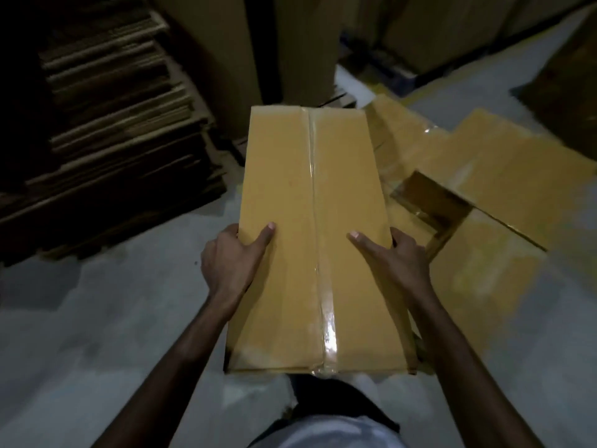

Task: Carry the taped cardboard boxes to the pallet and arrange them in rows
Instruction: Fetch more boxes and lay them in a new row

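A long taped cardboard box (290,195) is held in front of me, clear tape running down its top seam. My left hand (231,263) grips its left edge, thumb lying on the top face. My right hand (395,257) grips the right edge the same way, thumb on top. The fingers of both hands are hidden under the box sides. More taped boxes (504,163) lie on the floor just to the right, partly behind the carried one.
A tall stack of flattened cardboard sheets (106,130) fills the left. Upright stacks of boxes (303,46) stand ahead on a wooden pallet (339,98), with further box stacks (452,30) at the back right. Grey concrete floor (97,302) lies below.
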`<state>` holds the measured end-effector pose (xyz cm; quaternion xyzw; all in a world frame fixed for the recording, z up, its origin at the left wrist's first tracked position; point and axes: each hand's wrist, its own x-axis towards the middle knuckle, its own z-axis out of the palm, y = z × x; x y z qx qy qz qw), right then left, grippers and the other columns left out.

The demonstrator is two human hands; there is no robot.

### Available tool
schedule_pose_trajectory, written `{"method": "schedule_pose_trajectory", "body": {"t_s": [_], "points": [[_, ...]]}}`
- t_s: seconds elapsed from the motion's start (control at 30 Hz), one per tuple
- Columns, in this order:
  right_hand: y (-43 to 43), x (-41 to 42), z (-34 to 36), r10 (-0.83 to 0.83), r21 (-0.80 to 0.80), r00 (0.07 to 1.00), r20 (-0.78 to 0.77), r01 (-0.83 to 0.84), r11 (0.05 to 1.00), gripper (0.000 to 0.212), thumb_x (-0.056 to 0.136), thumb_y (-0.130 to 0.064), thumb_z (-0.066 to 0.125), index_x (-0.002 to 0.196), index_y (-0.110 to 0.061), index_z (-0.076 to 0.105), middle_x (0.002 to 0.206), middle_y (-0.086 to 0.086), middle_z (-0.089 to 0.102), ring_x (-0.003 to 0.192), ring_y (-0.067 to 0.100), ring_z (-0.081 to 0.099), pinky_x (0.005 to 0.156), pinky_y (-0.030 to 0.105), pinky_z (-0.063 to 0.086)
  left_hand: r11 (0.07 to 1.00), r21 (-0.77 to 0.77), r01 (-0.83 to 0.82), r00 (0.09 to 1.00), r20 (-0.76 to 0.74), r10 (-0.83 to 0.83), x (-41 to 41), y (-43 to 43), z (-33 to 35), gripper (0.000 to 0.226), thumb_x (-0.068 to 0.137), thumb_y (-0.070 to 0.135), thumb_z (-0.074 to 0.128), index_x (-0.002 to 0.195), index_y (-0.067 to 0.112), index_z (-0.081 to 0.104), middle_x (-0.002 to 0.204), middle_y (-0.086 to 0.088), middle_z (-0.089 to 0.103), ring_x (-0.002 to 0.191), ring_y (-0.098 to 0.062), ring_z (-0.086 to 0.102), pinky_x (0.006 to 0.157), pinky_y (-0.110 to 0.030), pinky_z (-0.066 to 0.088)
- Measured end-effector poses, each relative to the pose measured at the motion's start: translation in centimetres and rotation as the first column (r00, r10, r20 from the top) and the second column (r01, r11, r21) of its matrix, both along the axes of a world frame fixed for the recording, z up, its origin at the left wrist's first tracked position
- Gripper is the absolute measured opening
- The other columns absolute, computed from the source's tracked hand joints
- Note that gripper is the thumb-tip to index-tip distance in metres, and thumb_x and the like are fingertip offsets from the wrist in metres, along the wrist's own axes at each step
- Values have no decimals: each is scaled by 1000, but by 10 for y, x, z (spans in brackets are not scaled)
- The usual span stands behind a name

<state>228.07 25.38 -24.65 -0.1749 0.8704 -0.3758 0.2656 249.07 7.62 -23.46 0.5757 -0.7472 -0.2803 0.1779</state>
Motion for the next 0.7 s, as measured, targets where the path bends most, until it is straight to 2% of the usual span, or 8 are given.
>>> {"method": "schedule_pose_trajectory", "body": {"t_s": [0.07, 0.13, 0.17, 0.27, 0.37, 0.47, 0.53, 0.7], "points": [[-3, -21, -9, -100, 25, 995, 8, 100, 995, 115, 56, -102, 58, 142, -25, 59, 139, 4, 64, 131, 32, 55, 106, 55, 49, 995, -4, 95, 995, -17, -95, -39, -13, -5, 76, 83, 83, 52, 126, 23, 68, 105, -2, 75, 98, -31, 69, 80, -39, 54], [-2, -33, -13, -174, 91, 985, 3, 173, 981, 117, 64, -94, 62, 152, -18, 48, 153, 11, 52, 140, 35, 46, 112, 55, 43, 983, 35, 178, 984, 27, -179, -71, -19, -9, 72, 87, 76, 59, 136, 23, 60, 118, -3, 72, 108, -33, 66, 82, -38, 49], [-1, -38, -15, -209, 74, 978, 17, 207, 976, 113, 68, -89, 64, 153, -16, 47, 154, 11, 50, 141, 35, 45, 113, 53, 42, 977, 78, 199, 980, -14, -199, -84, -23, -15, 73, 86, 76, 61, 138, 24, 57, 123, -2, 70, 112, -33, 64, 85, -38, 49], [-1, -47, -28, -334, 55, 942, 43, 332, 942, 106, 72, -84, 67, 152, -18, 49, 153, 11, 52, 140, 34, 46, 112, 53, 42, 950, 207, 235, 970, -106, -216, -124, -33, -29, 92, 74, 87, 60, 145, 30, 48, 135, 0, 65, 122, -34, 61, 100, -50, 52], [-4, -45, -43, -455, 103, 888, 62, 448, 888, 109, 64, -97, 60, 143, -22, 59, 142, 8, 62, 132, 33, 54, 107, 50, 48, 936, 242, 255, 966, -23, -257, -160, -38, -42, 93, 75, 86, 60, 145, 27, 42, 136, -5, 63, 123, -40, 58, 101, -58, 49], [-11, -49, -64, -591, 144, 798, 115, 576, 805, 122, 51, -107, 49, 140, -24, 60, 138, 5, 65, 127, 31, 58, 103, 51, 51, 943, 197, 267, 961, 20, -276, -189, -41, -62, 88, 80, 83, 61, 139, 20, 43, 136, -9, 61, 120, -40, 59, 100, -56, 48], [-14, -56, -83, -635, 148, 763, 121, 619, 772, 121, 51, -107, 46, 138, -23, 63, 134, 4, 67, 125, 30, 60, 103, 49, 52, 933, 205, 295, 950, 45, -310, -208, -47, -82, 88, 81, 81, 62, 140, 18, 42, 137, -11, 60, 120, -39, 59, 98, -50, 47], [-16, -89, -141, -728, 189, 684, 57, 708, 680, 96, 70, -94, 51, 118, -14, 73, 116, 7, 75, 107, 29, 69, 89, 38, 56, 870, 248, 427, 892, 47, -451, -261, -64, -151, 85, 82, 81, 62, 133, 15, 45, 119, -3, 61, 104, -27, 59, 89, -41, 48]]}}
